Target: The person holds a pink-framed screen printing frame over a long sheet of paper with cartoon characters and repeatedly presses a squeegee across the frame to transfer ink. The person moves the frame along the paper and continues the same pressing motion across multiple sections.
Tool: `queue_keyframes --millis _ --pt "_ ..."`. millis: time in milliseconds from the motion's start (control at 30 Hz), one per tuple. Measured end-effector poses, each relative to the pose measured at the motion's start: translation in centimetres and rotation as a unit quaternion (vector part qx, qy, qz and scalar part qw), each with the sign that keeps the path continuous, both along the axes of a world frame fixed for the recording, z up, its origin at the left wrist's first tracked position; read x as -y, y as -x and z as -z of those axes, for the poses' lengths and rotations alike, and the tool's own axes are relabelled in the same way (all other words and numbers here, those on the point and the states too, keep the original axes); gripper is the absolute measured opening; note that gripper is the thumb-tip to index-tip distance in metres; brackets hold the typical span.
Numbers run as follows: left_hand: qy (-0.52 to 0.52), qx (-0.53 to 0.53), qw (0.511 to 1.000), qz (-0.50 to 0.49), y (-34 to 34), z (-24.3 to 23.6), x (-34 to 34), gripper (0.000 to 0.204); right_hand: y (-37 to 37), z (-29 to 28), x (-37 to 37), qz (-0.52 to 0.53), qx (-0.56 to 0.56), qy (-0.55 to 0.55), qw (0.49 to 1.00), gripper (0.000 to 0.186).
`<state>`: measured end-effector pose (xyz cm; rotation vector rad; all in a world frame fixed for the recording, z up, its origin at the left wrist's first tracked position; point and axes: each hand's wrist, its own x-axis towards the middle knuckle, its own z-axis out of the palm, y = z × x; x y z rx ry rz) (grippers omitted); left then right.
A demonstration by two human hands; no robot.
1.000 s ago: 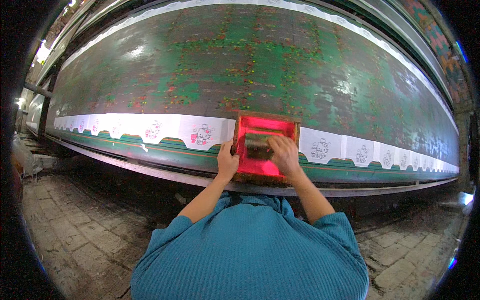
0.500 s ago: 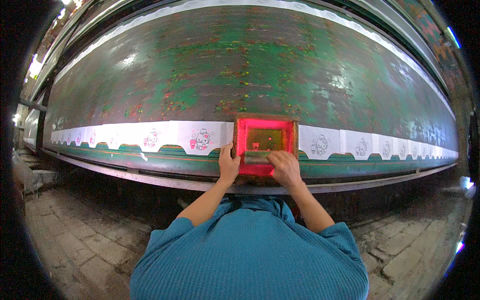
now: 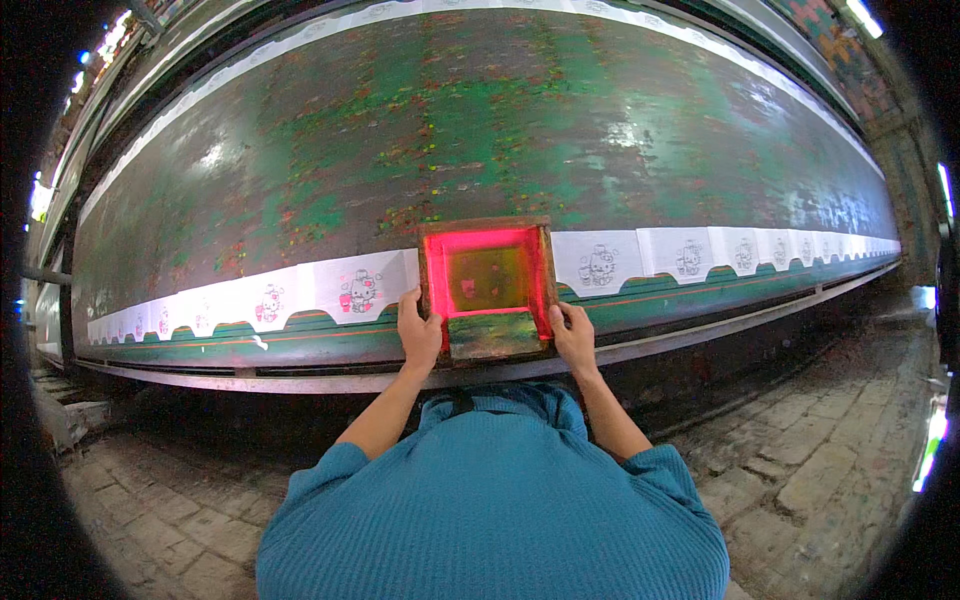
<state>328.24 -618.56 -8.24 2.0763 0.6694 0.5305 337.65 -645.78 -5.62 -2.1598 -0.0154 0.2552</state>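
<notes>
A wooden screen-printing frame [image 3: 543, 235] with bright pink ink along its inner walls sits over the row of white fabric pieces at the table's near edge. My left hand [image 3: 418, 328] is closed on the frame's left side. On its right side my right hand [image 3: 573, 335] grips the wood, thumb on top. A squeegee [image 3: 492, 337] rests inside at the near end, touched by neither hand. Left of the frame lies a piece with a printed cartoon figure [image 3: 361, 291] that has pink parts. The piece to the right bears a figure in dark outline [image 3: 598, 266].
The long printing table [image 3: 330, 150] is stained green and dark, with paint specks. Another white fabric strip [image 3: 390, 12] runs along its far edge. A metal rail [image 3: 690, 320] borders the near side. Below is a paved floor [image 3: 800, 470].
My right hand has let go of the squeegee and taken the frame's right side. The squeegee now lies at the near end. The whole view has shifted and tilted slightly.
</notes>
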Motion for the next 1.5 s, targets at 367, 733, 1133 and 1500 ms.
queue_keyframes --millis 367,733,1133,1500 --pt "0.041 0.019 0.999 -0.005 -8.1 0.3 14.6 0.05 -6.8 -2.1 14.4 -0.015 0.101 0.008 0.995 0.04" --pt "0.028 -0.017 0.999 -0.042 -10.5 1.2 20.8 0.045 -10.8 -0.6 21.6 -0.093 0.057 0.034 0.993 0.043" --pt "-0.008 -0.054 0.997 -0.046 -10.5 1.1 20.5 0.047 -8.7 -5.6 19.6 -0.366 0.279 0.04 0.887 0.047" --pt "-0.01 -0.027 0.999 -0.025 -10.7 1.8 20.3 0.048 -10.6 -4.7 15.1 -0.405 0.326 0.148 0.841 0.027"
